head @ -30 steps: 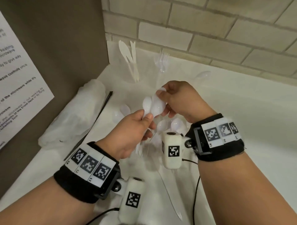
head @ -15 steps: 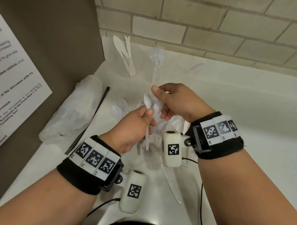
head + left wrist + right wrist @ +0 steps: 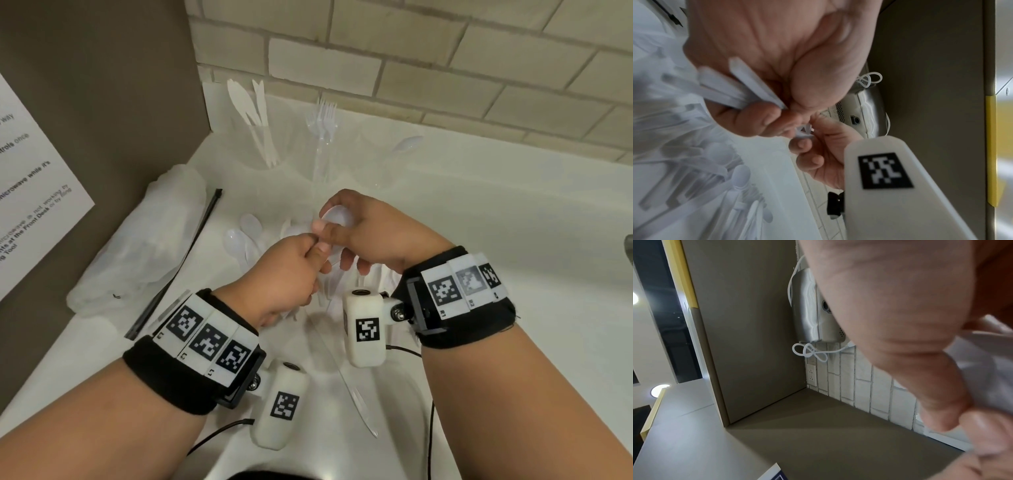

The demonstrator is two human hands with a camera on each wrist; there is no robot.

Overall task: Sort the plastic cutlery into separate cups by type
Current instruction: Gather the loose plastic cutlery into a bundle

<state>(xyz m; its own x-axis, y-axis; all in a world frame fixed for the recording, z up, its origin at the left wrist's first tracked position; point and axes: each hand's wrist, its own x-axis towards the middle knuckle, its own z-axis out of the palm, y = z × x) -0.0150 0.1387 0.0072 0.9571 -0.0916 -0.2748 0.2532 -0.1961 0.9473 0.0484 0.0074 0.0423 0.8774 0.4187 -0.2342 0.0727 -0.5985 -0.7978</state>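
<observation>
Over the middle of the white counter my two hands meet. My left hand grips a bunch of white plastic spoons by the handles. My right hand curls over the spoon bowls and pinches them, its thumb touching my left thumb. At the back stand three clear cups: one with knives, one with forks, one with a spoon. Loose spoons lie left of my hands, and more cutlery lies under them.
A clear plastic knife lies on the counter between my wrists. A crumpled clear bag and a black strip sit at the left by the brown side panel. A brick wall closes the back.
My right hand has closed down over the spoon bowls, which stood clear above my left hand before. Both hands now press together, thumbs touching.
</observation>
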